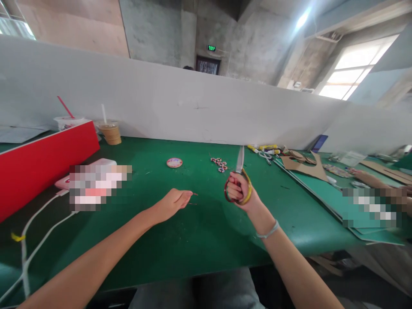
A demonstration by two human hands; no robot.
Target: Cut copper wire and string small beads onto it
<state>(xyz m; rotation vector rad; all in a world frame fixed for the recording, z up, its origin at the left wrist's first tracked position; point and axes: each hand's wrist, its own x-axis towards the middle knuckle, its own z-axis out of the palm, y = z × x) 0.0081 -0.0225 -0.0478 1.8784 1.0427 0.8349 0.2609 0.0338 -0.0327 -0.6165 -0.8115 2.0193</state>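
Left hand (pixel 176 201) pinches a thin strand (pixel 195 194); right hand (pixel 238 189) grips scissors (pixel 239 165), blades pointed away, probably to keep edges clear.

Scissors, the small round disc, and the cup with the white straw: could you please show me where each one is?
Scissors (pixel 240 161): head view, on the metal blades.
Round disc (pixel 174 162): head view, middle of its top face.
Cup with white straw (pixel 112 135): head view, on its brown side.
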